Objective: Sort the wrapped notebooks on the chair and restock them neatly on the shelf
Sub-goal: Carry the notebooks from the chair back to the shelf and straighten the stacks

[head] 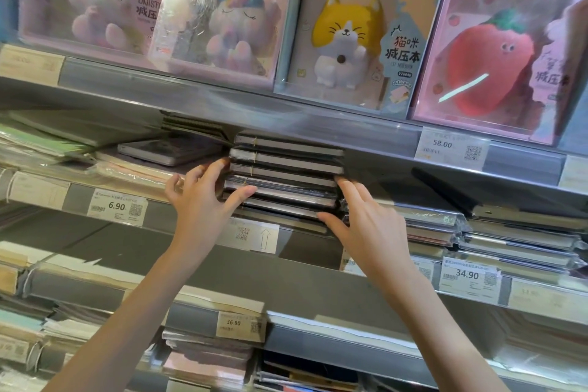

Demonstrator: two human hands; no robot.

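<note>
Two hands, left (pixel 203 200) and right (pixel 366 226), flank glossy plastic-wrapped flat dark notebooks (pixel 286 178).

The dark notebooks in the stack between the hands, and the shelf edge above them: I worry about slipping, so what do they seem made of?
The stacked notebooks look like dark card or board covers sealed in thin, glossy clear film; pale glare streaks show along their edges. The shelf edge above looks like grey painted metal fronted by a clear plastic price strip, though metal is a guess.
</note>
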